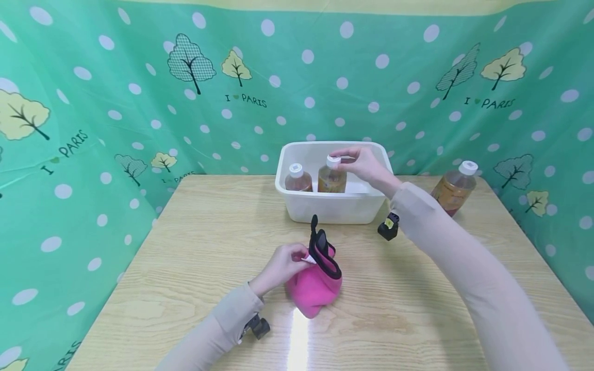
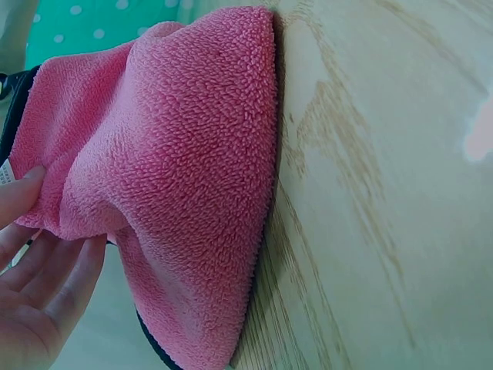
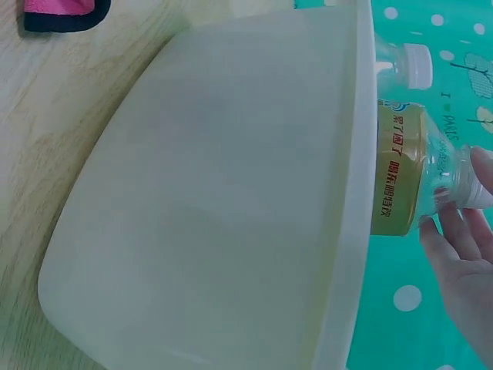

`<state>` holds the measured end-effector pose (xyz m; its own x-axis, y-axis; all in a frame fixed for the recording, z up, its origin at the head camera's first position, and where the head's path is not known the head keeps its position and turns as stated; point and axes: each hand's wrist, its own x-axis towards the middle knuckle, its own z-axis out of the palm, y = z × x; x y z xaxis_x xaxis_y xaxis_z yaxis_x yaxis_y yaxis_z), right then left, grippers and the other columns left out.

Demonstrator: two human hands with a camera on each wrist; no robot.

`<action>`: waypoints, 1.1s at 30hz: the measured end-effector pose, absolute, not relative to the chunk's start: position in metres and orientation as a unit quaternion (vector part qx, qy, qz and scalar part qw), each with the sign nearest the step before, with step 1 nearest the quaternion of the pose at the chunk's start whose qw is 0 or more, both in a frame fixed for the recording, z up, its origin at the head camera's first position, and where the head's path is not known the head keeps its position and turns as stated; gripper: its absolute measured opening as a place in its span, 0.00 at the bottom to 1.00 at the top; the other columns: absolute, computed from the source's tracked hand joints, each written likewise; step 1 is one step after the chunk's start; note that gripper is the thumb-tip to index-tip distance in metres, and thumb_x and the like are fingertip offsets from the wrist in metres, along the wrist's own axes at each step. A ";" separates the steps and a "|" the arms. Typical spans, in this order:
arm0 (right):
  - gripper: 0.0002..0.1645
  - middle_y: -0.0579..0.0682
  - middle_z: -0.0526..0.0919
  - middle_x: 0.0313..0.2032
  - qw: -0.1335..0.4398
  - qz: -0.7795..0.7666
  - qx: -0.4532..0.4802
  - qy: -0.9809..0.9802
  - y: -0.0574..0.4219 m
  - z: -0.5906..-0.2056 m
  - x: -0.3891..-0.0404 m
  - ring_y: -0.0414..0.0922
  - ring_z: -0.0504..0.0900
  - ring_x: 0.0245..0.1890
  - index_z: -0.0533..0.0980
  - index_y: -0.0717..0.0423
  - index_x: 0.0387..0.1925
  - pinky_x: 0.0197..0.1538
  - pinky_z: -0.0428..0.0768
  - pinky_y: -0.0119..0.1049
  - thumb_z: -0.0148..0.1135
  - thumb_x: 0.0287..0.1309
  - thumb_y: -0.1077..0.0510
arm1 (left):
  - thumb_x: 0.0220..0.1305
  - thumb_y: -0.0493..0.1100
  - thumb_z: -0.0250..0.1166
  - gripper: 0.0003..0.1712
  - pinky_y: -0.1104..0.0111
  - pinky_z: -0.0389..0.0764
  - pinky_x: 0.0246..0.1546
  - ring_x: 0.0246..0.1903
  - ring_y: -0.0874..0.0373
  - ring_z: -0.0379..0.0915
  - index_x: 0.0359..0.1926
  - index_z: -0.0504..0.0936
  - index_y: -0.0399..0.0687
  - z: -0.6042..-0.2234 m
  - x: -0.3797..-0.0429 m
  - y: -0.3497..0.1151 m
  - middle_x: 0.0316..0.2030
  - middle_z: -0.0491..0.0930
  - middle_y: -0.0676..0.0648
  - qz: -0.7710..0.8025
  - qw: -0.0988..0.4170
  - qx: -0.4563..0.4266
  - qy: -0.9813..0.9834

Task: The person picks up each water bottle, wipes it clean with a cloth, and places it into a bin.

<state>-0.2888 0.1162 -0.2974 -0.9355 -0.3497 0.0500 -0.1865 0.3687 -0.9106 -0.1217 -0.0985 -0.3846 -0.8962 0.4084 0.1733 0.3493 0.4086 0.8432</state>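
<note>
My right hand (image 1: 364, 164) reaches over the white plastic bin (image 1: 331, 208) and grips a bottle (image 1: 331, 181) by its white cap and neck. That bottle, with a gold label (image 3: 399, 169), stands partly above the rim; its base is hidden by the bin wall. Beside it in the bin is a second white-capped bottle (image 1: 298, 180). On the table in front, my left hand (image 1: 283, 265) pinches the edge of a pink fleecy cloth (image 1: 315, 288) with black trim. In the left wrist view the thumb lies on the pink cloth (image 2: 192, 139) near a small white tag.
Right of the bin, a third bottle (image 1: 455, 188) with a white cap stands on the wooden table (image 1: 209, 232), partly behind my right sleeve. A green polka-dot curtain (image 1: 297, 77) hangs close behind the bin and along both sides.
</note>
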 end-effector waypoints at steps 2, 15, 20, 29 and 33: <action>0.24 0.51 0.76 0.50 0.083 -0.539 -0.162 0.822 0.116 -0.298 -0.289 0.45 0.73 0.51 0.73 0.54 0.50 0.59 0.64 0.43 0.64 0.48 0.56 | 0.47 0.27 0.62 0.05 0.75 0.78 0.35 0.33 0.49 0.77 0.29 0.76 0.31 -0.385 -0.122 -0.099 0.30 0.78 0.39 0.494 0.030 0.229 0.838; 0.22 0.50 0.75 0.51 0.105 -0.514 -0.157 0.837 0.110 -0.301 -0.286 0.47 0.72 0.52 0.74 0.53 0.49 0.59 0.64 0.47 0.63 0.49 0.59 | 0.48 0.30 0.64 0.05 0.76 0.78 0.35 0.33 0.52 0.77 0.30 0.77 0.36 -0.422 -0.137 -0.104 0.31 0.79 0.43 0.505 0.030 0.230 0.832; 0.21 0.49 0.76 0.49 0.107 -0.503 -0.157 0.843 0.109 -0.302 -0.286 0.46 0.72 0.51 0.75 0.52 0.47 0.58 0.65 0.46 0.64 0.48 0.59 | 0.48 0.30 0.63 0.05 0.76 0.78 0.34 0.33 0.51 0.77 0.30 0.77 0.35 -0.421 -0.137 -0.104 0.30 0.78 0.42 0.503 0.024 0.240 0.830; 0.19 0.50 0.77 0.47 0.114 -0.491 -0.147 0.851 0.106 -0.302 -0.286 0.45 0.73 0.49 0.76 0.53 0.46 0.56 0.67 0.46 0.64 0.48 0.60 | 0.48 0.29 0.63 0.06 0.76 0.78 0.34 0.33 0.50 0.77 0.30 0.77 0.34 -0.420 -0.136 -0.104 0.30 0.78 0.42 0.501 0.029 0.234 0.832; 0.19 0.50 0.77 0.47 0.117 -0.485 -0.142 0.855 0.106 -0.301 -0.285 0.45 0.73 0.49 0.76 0.53 0.45 0.56 0.67 0.45 0.63 0.48 0.60 | 0.47 0.29 0.63 0.05 0.76 0.78 0.35 0.33 0.51 0.78 0.30 0.77 0.35 -0.420 -0.136 -0.104 0.30 0.78 0.42 0.502 0.032 0.228 0.834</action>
